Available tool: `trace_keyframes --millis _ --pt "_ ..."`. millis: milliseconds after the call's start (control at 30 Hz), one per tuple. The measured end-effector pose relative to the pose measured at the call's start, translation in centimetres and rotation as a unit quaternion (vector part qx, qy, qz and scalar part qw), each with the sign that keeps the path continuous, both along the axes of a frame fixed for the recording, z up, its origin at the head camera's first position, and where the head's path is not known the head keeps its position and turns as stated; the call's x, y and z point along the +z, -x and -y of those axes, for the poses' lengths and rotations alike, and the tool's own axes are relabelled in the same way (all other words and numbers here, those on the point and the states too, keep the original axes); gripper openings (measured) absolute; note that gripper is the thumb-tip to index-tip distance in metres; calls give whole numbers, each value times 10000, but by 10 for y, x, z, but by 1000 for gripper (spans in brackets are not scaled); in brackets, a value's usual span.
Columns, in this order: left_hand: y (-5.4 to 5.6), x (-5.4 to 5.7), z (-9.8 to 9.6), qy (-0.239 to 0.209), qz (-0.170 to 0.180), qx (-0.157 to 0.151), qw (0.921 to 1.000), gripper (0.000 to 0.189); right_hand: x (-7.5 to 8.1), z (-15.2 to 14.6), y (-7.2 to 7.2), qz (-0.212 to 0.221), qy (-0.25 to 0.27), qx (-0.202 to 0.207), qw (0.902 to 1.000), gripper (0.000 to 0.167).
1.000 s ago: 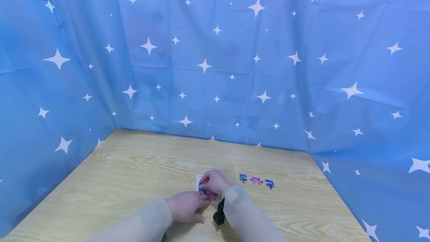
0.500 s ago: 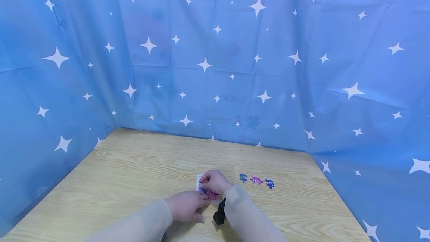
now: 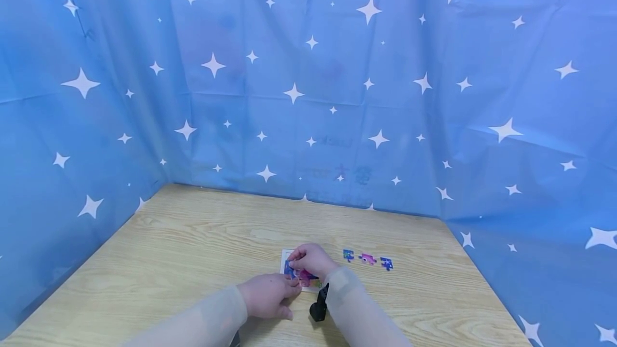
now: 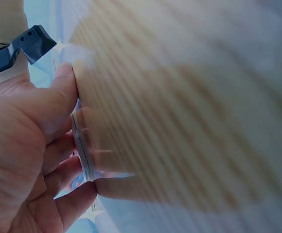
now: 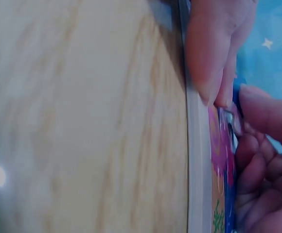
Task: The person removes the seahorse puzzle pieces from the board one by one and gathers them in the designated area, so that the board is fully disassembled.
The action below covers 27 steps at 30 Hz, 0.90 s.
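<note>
A small jigsaw puzzle [image 3: 305, 277] in a white-rimmed tray [image 3: 283, 255] lies on the table under both hands. Blue, pink and orange print shows on its fitted pieces. My left hand [image 3: 270, 294] rests at the tray's near left, its fingertips over the edge and on the picture. In the left wrist view its fingers lie along the thin tray edge [image 4: 84, 150]. Over the picture, my right hand [image 3: 312, 259] pinches a blue jigsaw piece [image 5: 237, 92] with thumb and fingers; its other fingers are curled. Part of the picture is hidden beneath this hand.
To the right of the tray lie three loose jigsaw pieces: a blue-green one [image 3: 348, 255], a pink one with an eye [image 3: 367, 259] and a blue one [image 3: 386, 264]. The wooden table [image 3: 202, 240] meets a blue star-patterned curtain [image 3: 270, 122] behind and at both sides.
My right hand and wrist have shifted slightly to the right, so more of the blue, pink and orange picture shows. The left hand stays at the tray's edge.
</note>
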<state>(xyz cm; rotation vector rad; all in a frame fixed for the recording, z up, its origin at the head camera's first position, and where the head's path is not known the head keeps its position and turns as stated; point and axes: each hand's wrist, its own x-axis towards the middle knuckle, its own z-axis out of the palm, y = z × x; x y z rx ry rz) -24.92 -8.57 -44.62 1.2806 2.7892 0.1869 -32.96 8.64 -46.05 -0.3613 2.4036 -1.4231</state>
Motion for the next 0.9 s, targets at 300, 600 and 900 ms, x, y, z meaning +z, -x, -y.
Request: trace_keyframes --millis 300,600,900 --pt "0 2 0 30 106 40 9999 60 -2 -4 3 39 96 160 9998 11" --pt "1 0 1 29 107 17 9999 61 -3 -3 4 93 14 23 10000 10" --pt "1 -2 1 36 59 1 10000 62 -3 -10 10 268 213 -42 9994 13"
